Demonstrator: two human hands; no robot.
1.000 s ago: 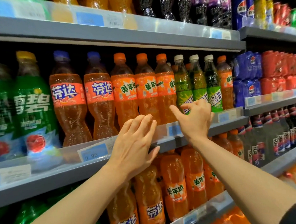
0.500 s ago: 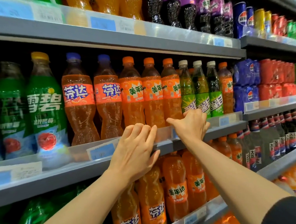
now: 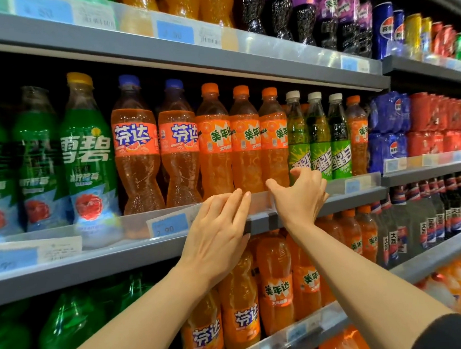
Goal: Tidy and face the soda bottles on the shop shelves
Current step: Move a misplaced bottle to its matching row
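On the middle shelf stand two blue-capped orange Fanta bottles [image 3: 136,153], three orange Mirinda bottles [image 3: 245,146] and three white-capped green bottles [image 3: 320,147], labels facing out. My left hand [image 3: 217,234] lies with straight fingers on the shelf's clear price rail [image 3: 135,223], below the Mirinda bottles. My right hand [image 3: 298,197] is at the rail just to the right. Its fingers curl over the rail top against the foot of the first green bottle [image 3: 299,148], and its thumb points left. Whether it holds that bottle is hidden.
Big green Sprite bottles [image 3: 88,161] fill the shelf's left end. Blue can packs [image 3: 388,127] and red can packs [image 3: 434,121] sit in the bay to the right. Purple bottles [image 3: 276,9] stand on the shelf above, orange bottles [image 3: 275,279] on the one below.
My right hand dropped from the green bottles' labels to their feet at the rail and its fingers curled. My left hand settled on the rail. The view moved closer and rightward.
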